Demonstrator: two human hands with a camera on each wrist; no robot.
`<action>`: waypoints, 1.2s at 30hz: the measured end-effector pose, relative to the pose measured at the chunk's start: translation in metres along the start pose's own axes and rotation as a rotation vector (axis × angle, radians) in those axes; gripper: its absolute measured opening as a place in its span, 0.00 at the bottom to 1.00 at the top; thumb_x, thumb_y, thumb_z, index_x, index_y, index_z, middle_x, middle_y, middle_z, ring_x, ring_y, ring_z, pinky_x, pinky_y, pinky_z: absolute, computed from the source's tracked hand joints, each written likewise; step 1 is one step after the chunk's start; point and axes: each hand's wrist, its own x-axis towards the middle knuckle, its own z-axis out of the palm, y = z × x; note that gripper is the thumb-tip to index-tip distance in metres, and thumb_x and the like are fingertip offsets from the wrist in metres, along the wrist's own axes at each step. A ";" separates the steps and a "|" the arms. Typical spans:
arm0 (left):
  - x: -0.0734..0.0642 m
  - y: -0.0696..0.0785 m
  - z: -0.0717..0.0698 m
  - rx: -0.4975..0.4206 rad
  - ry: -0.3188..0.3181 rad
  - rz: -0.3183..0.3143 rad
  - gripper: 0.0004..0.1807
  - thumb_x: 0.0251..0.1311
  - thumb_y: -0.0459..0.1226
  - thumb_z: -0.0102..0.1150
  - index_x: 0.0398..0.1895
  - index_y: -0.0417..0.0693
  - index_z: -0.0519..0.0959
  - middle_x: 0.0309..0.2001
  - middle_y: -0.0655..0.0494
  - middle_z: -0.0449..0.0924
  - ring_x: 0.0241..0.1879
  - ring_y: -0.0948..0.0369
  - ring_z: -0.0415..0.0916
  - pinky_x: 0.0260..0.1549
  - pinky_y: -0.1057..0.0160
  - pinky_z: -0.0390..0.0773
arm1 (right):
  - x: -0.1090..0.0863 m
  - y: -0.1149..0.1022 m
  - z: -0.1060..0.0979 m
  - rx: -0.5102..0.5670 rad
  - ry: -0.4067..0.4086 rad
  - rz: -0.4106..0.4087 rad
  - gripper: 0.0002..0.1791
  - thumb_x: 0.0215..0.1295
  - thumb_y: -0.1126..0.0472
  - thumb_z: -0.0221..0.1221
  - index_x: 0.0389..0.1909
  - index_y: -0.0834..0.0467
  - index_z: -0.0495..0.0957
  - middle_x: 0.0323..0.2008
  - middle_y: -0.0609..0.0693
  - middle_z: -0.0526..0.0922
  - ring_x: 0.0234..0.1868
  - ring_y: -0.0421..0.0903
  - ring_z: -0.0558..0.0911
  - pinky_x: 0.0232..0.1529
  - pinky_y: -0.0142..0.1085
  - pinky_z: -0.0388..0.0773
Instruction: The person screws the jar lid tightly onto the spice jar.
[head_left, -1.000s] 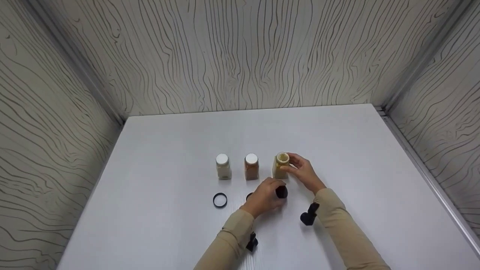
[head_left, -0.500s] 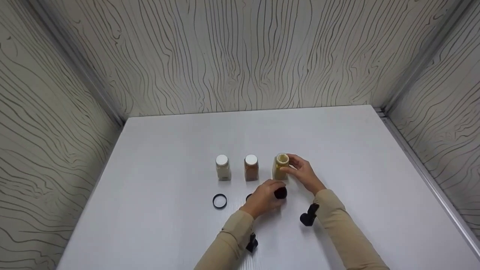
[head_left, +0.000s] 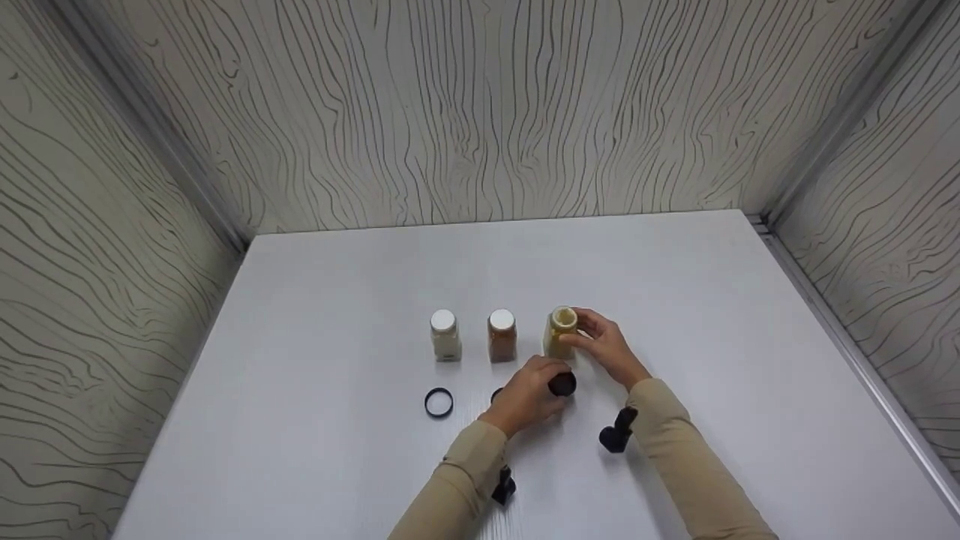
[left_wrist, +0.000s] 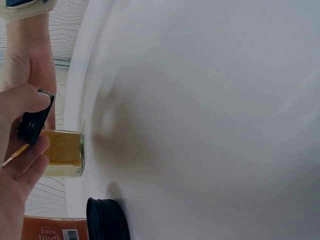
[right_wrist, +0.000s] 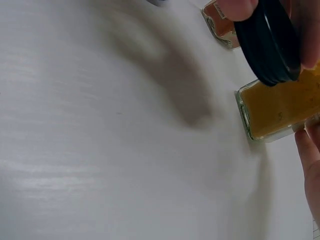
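My left hand (head_left: 525, 394) pinches a black screw lid (head_left: 562, 384) between thumb and fingers, tilted on edge and raised above the table. Just behind it, my right hand (head_left: 611, 349) grips a square glass jar (head_left: 556, 341) of yellow powder, thumb on the near side. That jar stands upright, its mouth uncovered. In the left wrist view, the lid (left_wrist: 37, 120) appears in front of the jar (left_wrist: 67, 152). The right wrist view has the lid (right_wrist: 267, 45) close up, with the yellow powder jar (right_wrist: 280, 110) behind it and apart from it.
To the left stand a jar of orange-brown powder (head_left: 502, 341) and a jar of pale powder (head_left: 447, 341), both with white tops. A black lid (head_left: 439, 403) lies before the pale one. Another black lid (head_left: 496, 394) is mostly hidden by my left hand.
The black lid in my left hand has shifted and turned very slightly. My right hand stays around the yellow powder jar, and the other jars have not moved.
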 end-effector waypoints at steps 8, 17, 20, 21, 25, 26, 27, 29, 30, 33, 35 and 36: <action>0.001 0.000 0.000 0.009 0.011 0.000 0.21 0.55 0.38 0.68 0.53 0.45 0.78 0.54 0.54 0.81 0.56 0.61 0.77 0.59 0.70 0.78 | 0.000 0.001 -0.002 -0.018 -0.007 -0.002 0.32 0.60 0.60 0.65 0.65 0.62 0.68 0.64 0.61 0.74 0.63 0.40 0.74 0.72 0.42 0.67; 0.001 0.003 -0.005 -0.027 -0.042 -0.056 0.23 0.56 0.37 0.67 0.56 0.46 0.77 0.57 0.54 0.79 0.60 0.60 0.76 0.61 0.68 0.76 | 0.001 0.003 -0.002 -0.010 -0.013 -0.034 0.32 0.60 0.62 0.65 0.64 0.64 0.68 0.64 0.63 0.74 0.52 0.21 0.74 0.73 0.47 0.65; 0.001 0.003 -0.006 -0.036 -0.043 -0.058 0.24 0.56 0.37 0.67 0.57 0.46 0.76 0.58 0.53 0.79 0.60 0.60 0.76 0.62 0.67 0.76 | 0.001 0.003 -0.002 -0.005 -0.009 -0.031 0.31 0.60 0.62 0.65 0.64 0.65 0.68 0.64 0.63 0.74 0.51 0.20 0.74 0.73 0.48 0.65; 0.001 0.002 -0.007 -0.035 -0.040 -0.054 0.24 0.56 0.37 0.67 0.57 0.45 0.76 0.58 0.53 0.79 0.60 0.60 0.76 0.62 0.67 0.76 | 0.001 0.003 -0.002 -0.005 -0.007 -0.030 0.31 0.60 0.62 0.65 0.64 0.65 0.68 0.64 0.63 0.74 0.51 0.20 0.74 0.74 0.48 0.64; 0.000 0.001 -0.007 -0.018 -0.020 -0.036 0.25 0.57 0.37 0.67 0.58 0.44 0.76 0.58 0.53 0.79 0.60 0.59 0.76 0.62 0.67 0.76 | 0.001 0.003 -0.002 0.003 -0.007 -0.024 0.31 0.60 0.63 0.65 0.64 0.65 0.68 0.64 0.63 0.73 0.51 0.20 0.74 0.74 0.48 0.64; 0.000 0.001 -0.008 -0.013 -0.018 -0.038 0.25 0.57 0.37 0.66 0.59 0.44 0.76 0.58 0.53 0.79 0.61 0.59 0.76 0.62 0.67 0.76 | 0.001 0.003 -0.002 0.006 -0.007 -0.022 0.31 0.60 0.63 0.65 0.64 0.65 0.68 0.64 0.63 0.73 0.51 0.20 0.74 0.74 0.48 0.64; 0.000 0.001 -0.008 -0.008 -0.018 -0.042 0.25 0.57 0.37 0.66 0.59 0.44 0.75 0.59 0.53 0.78 0.61 0.60 0.75 0.62 0.67 0.76 | 0.001 0.003 -0.002 0.010 -0.007 -0.019 0.32 0.60 0.63 0.65 0.64 0.65 0.68 0.64 0.63 0.73 0.51 0.21 0.75 0.74 0.47 0.64; 0.000 0.001 -0.009 -0.001 -0.014 -0.048 0.26 0.57 0.38 0.66 0.60 0.45 0.75 0.59 0.53 0.78 0.61 0.60 0.75 0.63 0.68 0.75 | 0.001 0.003 -0.002 0.011 -0.005 -0.017 0.32 0.59 0.63 0.65 0.64 0.65 0.68 0.64 0.63 0.73 0.51 0.21 0.75 0.74 0.48 0.64; 0.000 0.001 -0.009 -0.003 -0.009 -0.050 0.26 0.58 0.38 0.66 0.60 0.45 0.75 0.59 0.53 0.78 0.62 0.60 0.75 0.63 0.67 0.75 | 0.000 0.003 -0.002 0.002 -0.006 -0.020 0.32 0.60 0.63 0.65 0.64 0.65 0.68 0.64 0.63 0.73 0.52 0.21 0.74 0.74 0.48 0.64; 0.001 0.001 -0.010 0.007 0.016 -0.039 0.26 0.57 0.37 0.66 0.60 0.44 0.75 0.59 0.54 0.78 0.61 0.60 0.75 0.63 0.68 0.75 | 0.000 0.003 -0.002 -0.003 -0.005 -0.024 0.32 0.60 0.62 0.65 0.64 0.64 0.68 0.64 0.63 0.73 0.52 0.21 0.74 0.74 0.47 0.64; 0.002 0.001 -0.011 0.013 0.043 -0.022 0.26 0.57 0.37 0.66 0.60 0.44 0.75 0.59 0.54 0.78 0.60 0.60 0.75 0.62 0.69 0.75 | -0.001 0.003 -0.002 -0.007 -0.009 -0.027 0.32 0.60 0.62 0.65 0.64 0.64 0.68 0.64 0.62 0.73 0.52 0.20 0.74 0.73 0.46 0.65; 0.002 0.001 -0.011 0.018 0.054 -0.014 0.26 0.57 0.37 0.67 0.60 0.43 0.75 0.58 0.54 0.78 0.60 0.60 0.75 0.62 0.69 0.76 | -0.001 0.003 -0.002 -0.005 -0.013 -0.027 0.32 0.60 0.61 0.65 0.65 0.64 0.68 0.65 0.62 0.73 0.52 0.20 0.74 0.73 0.45 0.66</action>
